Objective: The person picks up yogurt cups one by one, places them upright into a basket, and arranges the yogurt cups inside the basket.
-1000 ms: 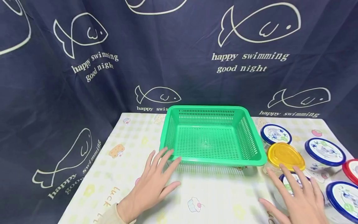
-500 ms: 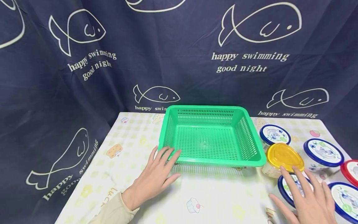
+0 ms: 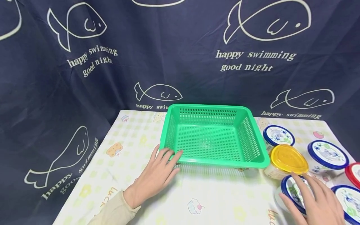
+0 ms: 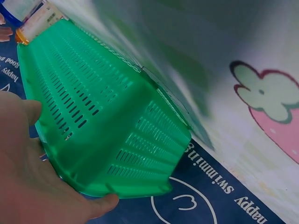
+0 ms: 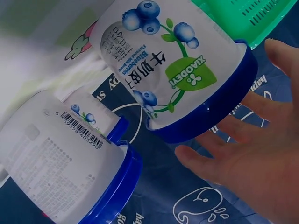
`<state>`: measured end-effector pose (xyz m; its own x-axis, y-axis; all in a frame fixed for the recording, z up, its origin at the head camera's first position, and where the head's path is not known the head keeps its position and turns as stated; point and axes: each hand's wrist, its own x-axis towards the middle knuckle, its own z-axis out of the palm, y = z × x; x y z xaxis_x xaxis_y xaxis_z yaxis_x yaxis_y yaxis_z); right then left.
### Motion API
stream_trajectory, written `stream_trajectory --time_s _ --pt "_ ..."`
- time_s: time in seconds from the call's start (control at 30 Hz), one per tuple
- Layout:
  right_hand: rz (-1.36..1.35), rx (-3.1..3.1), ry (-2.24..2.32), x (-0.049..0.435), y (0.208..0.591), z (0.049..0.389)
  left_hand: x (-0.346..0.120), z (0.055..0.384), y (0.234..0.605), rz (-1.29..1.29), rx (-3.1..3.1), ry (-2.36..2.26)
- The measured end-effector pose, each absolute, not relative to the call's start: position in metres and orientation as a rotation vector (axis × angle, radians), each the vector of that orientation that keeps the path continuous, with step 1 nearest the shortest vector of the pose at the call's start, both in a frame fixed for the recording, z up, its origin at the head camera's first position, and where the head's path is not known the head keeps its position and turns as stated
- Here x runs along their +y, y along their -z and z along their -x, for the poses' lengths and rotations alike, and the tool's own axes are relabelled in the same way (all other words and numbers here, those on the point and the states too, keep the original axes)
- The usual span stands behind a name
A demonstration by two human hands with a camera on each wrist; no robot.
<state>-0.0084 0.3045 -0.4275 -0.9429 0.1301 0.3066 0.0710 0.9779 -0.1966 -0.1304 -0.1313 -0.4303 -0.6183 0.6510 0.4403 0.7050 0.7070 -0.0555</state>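
My left hand [image 3: 157, 175] lies at the near left corner of a green plastic basket [image 3: 219, 164], its relaxed fingers resting over the rim. In the left wrist view, the thumb [image 4: 30, 111] is at the basket's rim and another finger reaches past the corner. My right hand [image 3: 320, 200] is over a clear jar with a blue lid [image 3: 291, 187], fingers spread above and around the lid. In the right wrist view, this jar [image 5: 163, 65] shows blueberry pictures and a green leaf label. The fingers [image 5: 196, 161] are close beside its lid; contact is unclear.
Beside the basket's right end stand a yellow-lidded jar [image 3: 289, 159] and a blue-lidded jar [image 3: 278, 136]. Farther right are another blue-lidded jar [image 3: 327, 154], a red-lidded jar [image 3: 355, 173] and a blue-lidded jar [image 3: 348, 200]. A dark fish-print curtain [image 3: 197, 56] hangs behind the patterned table [image 3: 213, 197].
My right hand has moved right and down over the near blue-lidded jar, its fingers now more bent. My left fingers have settled over the basket rim. The basket and jars stay put.
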Motion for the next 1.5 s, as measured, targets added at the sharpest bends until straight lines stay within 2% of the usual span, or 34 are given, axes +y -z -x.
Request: stream_trajectory --time_s 0.67,1.07,1.5 --pt "0.287 -2.963 -0.246 0.321 0.443 0.012 -0.131 0.135 0.420 1.087 -2.495 0.130" --pt "0.209 -3.043 -0.256 0.339 0.431 0.023 -0.130 0.137 0.423 1.081 -2.496 0.130" --pt "0.144 -3.126 -0.237 0.336 0.413 0.028 -0.131 0.133 0.429 1.064 -2.490 0.176"
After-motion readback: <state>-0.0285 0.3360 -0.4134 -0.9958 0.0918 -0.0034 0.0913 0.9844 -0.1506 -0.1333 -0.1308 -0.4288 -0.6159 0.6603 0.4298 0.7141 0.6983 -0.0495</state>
